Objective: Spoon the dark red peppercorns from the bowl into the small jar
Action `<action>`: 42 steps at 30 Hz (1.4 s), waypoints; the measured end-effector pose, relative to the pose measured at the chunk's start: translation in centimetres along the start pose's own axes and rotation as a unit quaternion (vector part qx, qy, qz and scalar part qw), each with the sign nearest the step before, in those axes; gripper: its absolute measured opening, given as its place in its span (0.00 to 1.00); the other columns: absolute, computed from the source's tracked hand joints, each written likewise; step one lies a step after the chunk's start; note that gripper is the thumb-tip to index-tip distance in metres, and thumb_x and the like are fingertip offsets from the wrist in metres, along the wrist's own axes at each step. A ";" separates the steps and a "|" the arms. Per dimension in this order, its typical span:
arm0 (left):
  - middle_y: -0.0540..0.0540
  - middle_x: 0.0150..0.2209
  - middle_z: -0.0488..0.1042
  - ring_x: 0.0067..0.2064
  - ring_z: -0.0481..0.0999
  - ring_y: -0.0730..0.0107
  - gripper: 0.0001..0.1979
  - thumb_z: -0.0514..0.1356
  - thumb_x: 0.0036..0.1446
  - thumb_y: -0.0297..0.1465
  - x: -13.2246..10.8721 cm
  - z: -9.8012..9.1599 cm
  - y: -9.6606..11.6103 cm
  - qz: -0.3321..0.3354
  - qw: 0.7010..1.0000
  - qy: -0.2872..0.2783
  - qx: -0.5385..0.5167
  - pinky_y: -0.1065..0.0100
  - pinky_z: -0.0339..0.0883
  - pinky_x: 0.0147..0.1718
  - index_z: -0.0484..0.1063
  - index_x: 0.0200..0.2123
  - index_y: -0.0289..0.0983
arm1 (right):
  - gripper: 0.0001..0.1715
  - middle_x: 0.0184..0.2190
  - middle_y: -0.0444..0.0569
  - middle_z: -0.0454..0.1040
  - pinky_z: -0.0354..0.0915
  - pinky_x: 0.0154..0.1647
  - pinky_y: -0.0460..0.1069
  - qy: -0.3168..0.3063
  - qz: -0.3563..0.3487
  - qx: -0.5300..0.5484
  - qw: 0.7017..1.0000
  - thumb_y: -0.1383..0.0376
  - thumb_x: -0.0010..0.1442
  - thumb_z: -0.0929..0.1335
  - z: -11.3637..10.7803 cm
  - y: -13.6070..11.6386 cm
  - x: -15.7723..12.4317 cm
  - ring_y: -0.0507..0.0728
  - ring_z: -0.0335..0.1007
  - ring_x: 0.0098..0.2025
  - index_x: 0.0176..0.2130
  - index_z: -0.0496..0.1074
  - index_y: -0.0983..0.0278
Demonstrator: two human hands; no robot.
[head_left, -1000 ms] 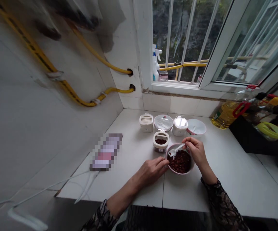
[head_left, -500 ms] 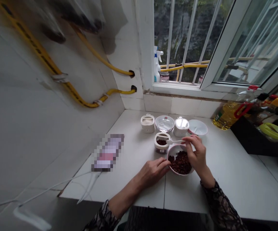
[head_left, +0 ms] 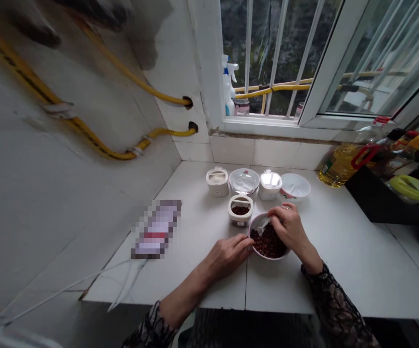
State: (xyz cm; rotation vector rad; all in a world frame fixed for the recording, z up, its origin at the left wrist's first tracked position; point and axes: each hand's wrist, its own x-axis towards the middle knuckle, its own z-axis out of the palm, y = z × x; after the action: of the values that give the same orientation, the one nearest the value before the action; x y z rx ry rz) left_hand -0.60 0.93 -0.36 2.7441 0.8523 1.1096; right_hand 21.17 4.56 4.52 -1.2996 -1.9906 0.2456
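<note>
My right hand (head_left: pixel 288 229) is closed on a small white spoon (head_left: pixel 262 228), whose head dips into the bowl. That bowl (head_left: pixel 267 257) has a pinkish rim and holds dark reddish-brown dried bits (head_left: pixel 272 242), perhaps spice. At its left rim my left hand (head_left: pixel 231 253) grips the edge, thumb and fingers closed on it. Just behind the bowl stands a seasoning jar (head_left: pixel 239 220) with its lid up and the same kind of dark bits inside. The palm side of my right hand is hidden.
Behind are two seasoning jars (head_left: pixel 217 188) (head_left: pixel 270 194), a clear-covered bowl (head_left: pixel 245 171) and a white bowl (head_left: pixel 306 186). An oil bottle (head_left: pixel 335 169) and a black condiment box (head_left: pixel 365 203) stand right. A blurred phone-like device (head_left: pixel 157 229) with a cable lies left.
My right hand has brought the spoon from the open jar's edge down into the bowl. My left hand keeps its place on the rim. The view has shifted slightly.
</note>
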 end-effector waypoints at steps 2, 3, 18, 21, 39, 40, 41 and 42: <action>0.42 0.39 0.76 0.37 0.79 0.70 0.08 0.52 0.68 0.30 0.0 -0.1 0.0 -0.002 1.000 -0.002 -0.002 0.73 0.76 0.33 0.66 0.47 0.35 | 0.12 0.24 0.43 0.77 0.58 0.54 0.58 0.007 0.034 0.039 0.999 0.69 0.55 0.61 -0.1 0.2 0.1 0.57 0.71 0.33 0.27 0.72 0.59; 0.42 0.39 0.76 0.37 0.79 0.70 0.08 0.52 0.67 0.30 0.0 -0.1 0.0 -0.002 1.000 -0.003 -0.004 0.72 0.76 0.33 0.66 0.47 0.35 | 0.12 0.22 0.43 0.76 0.59 0.52 0.57 0.013 0.053 0.056 0.997 0.69 0.54 0.61 -0.3 0.3 0.1 0.58 0.71 0.34 0.26 0.72 0.59; 0.43 0.38 0.76 0.35 0.79 0.71 0.08 0.51 0.68 0.30 0.1 0.0 0.0 0.001 1.000 0.001 -0.004 0.72 0.76 0.31 0.66 0.46 0.34 | 0.10 0.18 0.44 0.74 0.62 0.46 0.56 0.078 0.114 0.090 0.986 0.64 0.53 0.62 -0.8 0.1 0.3 0.61 0.70 0.36 0.26 0.72 0.58; 0.44 0.37 0.76 0.35 0.79 0.70 0.08 0.52 0.68 0.30 0.0 0.1 -0.1 0.003 1.000 0.008 -0.003 0.72 0.75 0.30 0.66 0.46 0.34 | 0.11 0.18 0.45 0.74 0.62 0.46 0.56 0.071 0.109 0.080 0.988 0.64 0.53 0.62 -0.6 0.2 0.2 0.61 0.70 0.36 0.26 0.72 0.58; 0.44 0.37 0.76 0.34 0.78 0.71 0.07 0.51 0.68 0.30 0.1 0.0 0.0 0.004 1.000 0.002 0.004 0.73 0.74 0.29 0.66 0.46 0.34 | 0.12 0.23 0.43 0.77 0.61 0.49 0.57 0.102 0.027 -0.007 0.994 0.69 0.54 0.61 -0.5 0.4 0.0 0.58 0.70 0.32 0.26 0.72 0.58; 0.44 0.37 0.76 0.34 0.78 0.71 0.07 0.51 0.68 0.30 0.2 -0.1 0.0 0.003 1.000 0.003 0.005 0.73 0.74 0.29 0.66 0.46 0.34 | 0.12 0.23 0.43 0.77 0.61 0.49 0.57 0.103 0.026 -0.007 0.994 0.69 0.54 0.61 -0.5 0.4 0.0 0.58 0.70 0.32 0.26 0.72 0.58; 0.44 0.37 0.76 0.34 0.78 0.71 0.07 0.51 0.68 0.30 0.2 -0.1 0.0 0.003 1.000 0.004 0.005 0.74 0.74 0.29 0.66 0.45 0.34 | 0.12 0.23 0.43 0.77 0.61 0.50 0.57 0.104 0.024 -0.007 0.994 0.69 0.54 0.61 -0.4 0.4 0.0 0.58 0.70 0.32 0.26 0.71 0.58; 0.44 0.37 0.76 0.35 0.78 0.71 0.07 0.51 0.68 0.30 0.2 -0.1 0.0 0.003 1.000 0.004 0.003 0.74 0.74 0.29 0.66 0.45 0.34 | 0.12 0.22 0.43 0.76 0.61 0.50 0.57 0.106 0.022 -0.007 0.994 0.69 0.54 0.61 -0.4 0.4 0.0 0.58 0.70 0.32 0.26 0.71 0.58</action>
State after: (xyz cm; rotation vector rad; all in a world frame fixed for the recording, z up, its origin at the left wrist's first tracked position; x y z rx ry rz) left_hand -0.55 1.02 -0.17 2.7505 0.8520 1.1227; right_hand 21.71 4.65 4.60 -1.3225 -1.7888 0.1109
